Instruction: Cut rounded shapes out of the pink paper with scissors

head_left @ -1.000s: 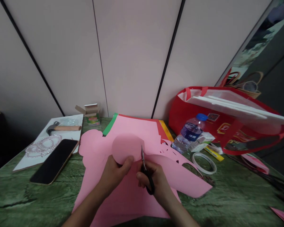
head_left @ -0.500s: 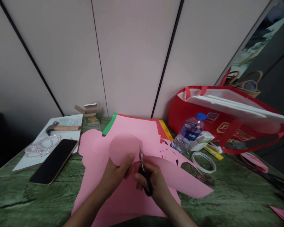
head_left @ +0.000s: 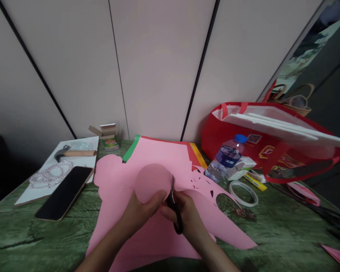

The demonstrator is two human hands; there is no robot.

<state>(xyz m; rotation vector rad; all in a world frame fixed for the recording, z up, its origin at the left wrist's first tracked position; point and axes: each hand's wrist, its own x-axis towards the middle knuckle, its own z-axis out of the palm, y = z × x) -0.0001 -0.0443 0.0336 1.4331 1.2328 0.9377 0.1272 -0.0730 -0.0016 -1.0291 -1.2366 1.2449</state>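
Observation:
My left hand (head_left: pixel 143 211) pinches the lower edge of a rounded piece of pink paper (head_left: pixel 153 181), thumb on top. In my right hand (head_left: pixel 187 213) is a pair of scissors (head_left: pixel 174 207) with black handles, blades pointing up along the right edge of the round piece. From beside the blades a long pink offcut (head_left: pixel 223 223) curls away to the lower right. Under both hands lie larger pink sheets (head_left: pixel 158 249). A pink cutout with rounded lobes (head_left: pixel 109 172) rests to the left of the hands.
On the left are a phone (head_left: pixel 65 194), a hammer (head_left: pixel 76 153), bead strings (head_left: pixel 52 173) and a small box (head_left: pixel 110 138). To the right stand a water bottle (head_left: pixel 226 156), a tape roll (head_left: pixel 243 193) and a red bag (head_left: pixel 218 128). A wall rises behind the table.
The round piece has shifted slightly right and down, and its right edge now looks rounder. The scissors have moved a little right; the offcut hangs lower.

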